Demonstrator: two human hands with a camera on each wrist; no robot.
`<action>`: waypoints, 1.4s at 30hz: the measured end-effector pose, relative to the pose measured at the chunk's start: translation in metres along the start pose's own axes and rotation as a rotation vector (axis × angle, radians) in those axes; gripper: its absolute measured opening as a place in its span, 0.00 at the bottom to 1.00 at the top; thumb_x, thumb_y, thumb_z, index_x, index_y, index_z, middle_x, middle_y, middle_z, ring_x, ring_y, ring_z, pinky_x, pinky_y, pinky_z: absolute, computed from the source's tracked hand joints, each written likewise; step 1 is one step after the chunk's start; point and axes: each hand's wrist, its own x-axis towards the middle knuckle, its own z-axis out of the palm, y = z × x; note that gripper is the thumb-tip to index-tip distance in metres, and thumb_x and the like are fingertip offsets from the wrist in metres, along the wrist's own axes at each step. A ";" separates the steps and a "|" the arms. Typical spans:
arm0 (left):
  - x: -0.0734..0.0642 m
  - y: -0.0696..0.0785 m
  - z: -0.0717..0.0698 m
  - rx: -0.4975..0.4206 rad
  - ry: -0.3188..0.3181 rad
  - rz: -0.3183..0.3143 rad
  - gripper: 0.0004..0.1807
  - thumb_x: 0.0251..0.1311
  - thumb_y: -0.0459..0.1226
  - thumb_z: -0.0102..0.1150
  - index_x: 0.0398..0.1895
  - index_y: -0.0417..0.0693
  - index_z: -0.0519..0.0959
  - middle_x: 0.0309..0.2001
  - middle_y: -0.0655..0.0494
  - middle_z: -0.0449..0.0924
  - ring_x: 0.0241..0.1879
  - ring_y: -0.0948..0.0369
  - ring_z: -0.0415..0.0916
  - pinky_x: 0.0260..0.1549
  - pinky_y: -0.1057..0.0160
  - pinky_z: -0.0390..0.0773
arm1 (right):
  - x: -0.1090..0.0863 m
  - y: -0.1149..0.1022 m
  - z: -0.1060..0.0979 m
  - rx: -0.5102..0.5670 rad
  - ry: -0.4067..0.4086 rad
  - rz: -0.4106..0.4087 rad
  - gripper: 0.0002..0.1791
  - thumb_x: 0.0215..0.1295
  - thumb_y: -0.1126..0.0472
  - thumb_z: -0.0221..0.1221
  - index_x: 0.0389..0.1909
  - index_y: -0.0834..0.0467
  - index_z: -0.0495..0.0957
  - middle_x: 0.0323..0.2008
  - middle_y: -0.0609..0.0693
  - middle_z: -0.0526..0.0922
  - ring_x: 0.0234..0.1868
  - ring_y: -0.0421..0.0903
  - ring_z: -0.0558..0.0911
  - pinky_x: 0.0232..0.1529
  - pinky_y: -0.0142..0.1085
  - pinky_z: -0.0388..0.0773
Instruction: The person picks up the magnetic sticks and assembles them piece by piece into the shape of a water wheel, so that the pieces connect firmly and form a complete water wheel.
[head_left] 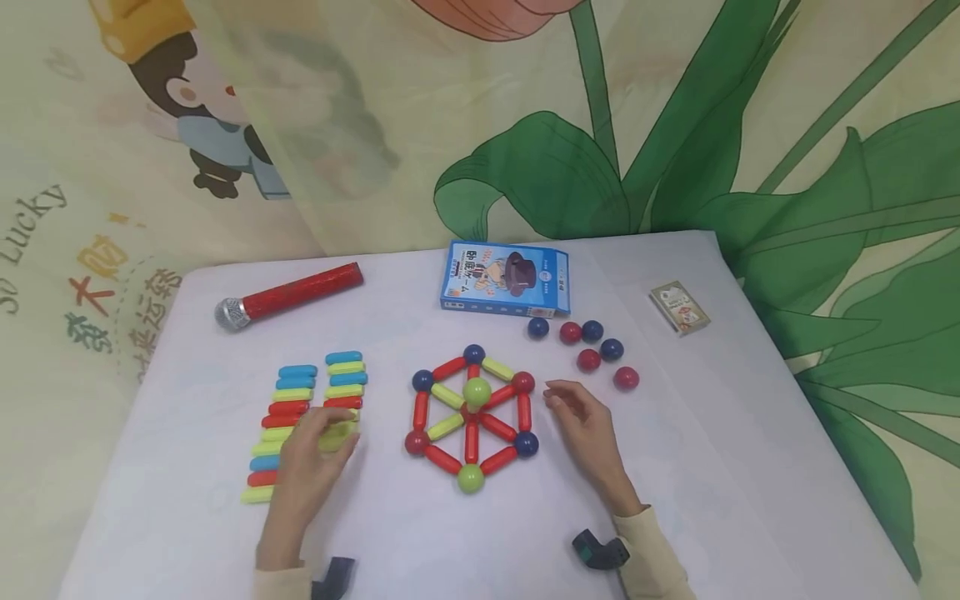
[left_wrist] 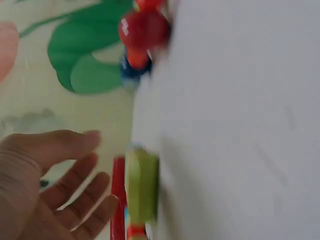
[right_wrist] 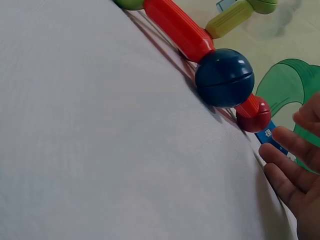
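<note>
A wheel-shaped frame of red and yellow-green rods (head_left: 472,442) joined by coloured balls lies at the table's middle. A yellow-green ball (head_left: 477,392) sits high over its red centre ball. My left hand (head_left: 311,458) hovers over two columns of loose rods (head_left: 288,408), partly covering them. Its thumb and fingers stand apart around nothing in the left wrist view, beside a yellow-green rod (left_wrist: 142,185). To the frame's right, my right hand (head_left: 588,429) has loosely bent fingers holding nothing, near a red corner ball (head_left: 522,382). A blue corner ball (right_wrist: 225,77) shows large in the right wrist view.
Several loose blue and red balls (head_left: 588,360) lie behind my right hand. A blue card box (head_left: 504,279) is at the back edge, with a red microphone (head_left: 300,296) at back left and a small deck-like box (head_left: 679,307) at back right. A patterned cloth hangs behind.
</note>
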 end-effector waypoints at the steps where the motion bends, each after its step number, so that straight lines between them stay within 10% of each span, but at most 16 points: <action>1: -0.003 -0.006 -0.004 0.059 -0.023 -0.027 0.19 0.50 0.29 0.69 0.47 0.44 0.76 0.46 0.50 0.78 0.51 0.52 0.73 0.50 0.46 0.77 | 0.000 0.000 0.000 -0.020 0.001 0.000 0.12 0.67 0.63 0.57 0.50 0.58 0.78 0.44 0.49 0.84 0.48 0.44 0.82 0.51 0.26 0.75; 6: -0.011 -0.020 -0.010 0.216 -0.160 -0.081 0.19 0.52 0.30 0.67 0.49 0.44 0.76 0.47 0.46 0.77 0.52 0.48 0.70 0.50 0.44 0.76 | -0.001 0.000 0.000 -0.049 -0.001 -0.004 0.11 0.67 0.63 0.57 0.49 0.56 0.79 0.44 0.47 0.85 0.49 0.42 0.82 0.53 0.28 0.75; 11: -0.014 -0.015 -0.006 0.178 -0.078 -0.023 0.22 0.50 0.29 0.69 0.49 0.45 0.75 0.46 0.50 0.79 0.50 0.52 0.75 0.49 0.47 0.78 | -0.001 -0.003 0.001 -0.025 0.034 -0.050 0.11 0.66 0.66 0.58 0.49 0.59 0.79 0.42 0.50 0.85 0.45 0.43 0.83 0.49 0.24 0.75; 16: -0.006 0.027 0.007 -0.026 0.036 0.231 0.26 0.45 0.28 0.73 0.49 0.45 0.76 0.45 0.56 0.82 0.45 0.61 0.79 0.45 0.64 0.80 | -0.003 -0.028 0.005 0.081 0.075 -0.185 0.15 0.61 0.74 0.60 0.49 0.65 0.77 0.43 0.60 0.83 0.45 0.48 0.83 0.46 0.24 0.77; 21: 0.007 0.087 0.022 -0.231 -0.033 0.566 0.27 0.47 0.29 0.72 0.52 0.45 0.75 0.47 0.57 0.81 0.44 0.64 0.78 0.43 0.67 0.80 | -0.008 -0.070 0.016 0.237 -0.093 -0.288 0.19 0.59 0.76 0.60 0.52 0.66 0.74 0.47 0.63 0.79 0.48 0.49 0.82 0.47 0.32 0.80; 25: 0.016 0.118 0.034 -0.261 -0.081 0.683 0.26 0.52 0.35 0.70 0.56 0.48 0.74 0.49 0.57 0.80 0.48 0.64 0.76 0.46 0.67 0.80 | -0.009 -0.085 0.023 0.343 -0.171 -0.314 0.18 0.60 0.75 0.59 0.52 0.68 0.73 0.47 0.61 0.77 0.48 0.45 0.82 0.46 0.37 0.81; 31: 0.027 0.118 0.051 -0.214 -0.023 0.599 0.31 0.50 0.37 0.72 0.58 0.45 0.72 0.52 0.53 0.76 0.52 0.58 0.72 0.49 0.60 0.79 | 0.007 -0.070 0.019 0.399 -0.103 -0.214 0.15 0.62 0.74 0.58 0.50 0.71 0.72 0.46 0.63 0.77 0.45 0.42 0.83 0.45 0.36 0.81; 42: 0.033 0.100 0.064 -0.331 -0.159 0.377 0.28 0.52 0.33 0.70 0.58 0.44 0.72 0.54 0.53 0.78 0.49 0.59 0.77 0.48 0.57 0.80 | 0.033 -0.052 0.023 0.383 -0.211 -0.047 0.22 0.65 0.71 0.57 0.59 0.69 0.67 0.51 0.66 0.76 0.44 0.40 0.83 0.50 0.32 0.79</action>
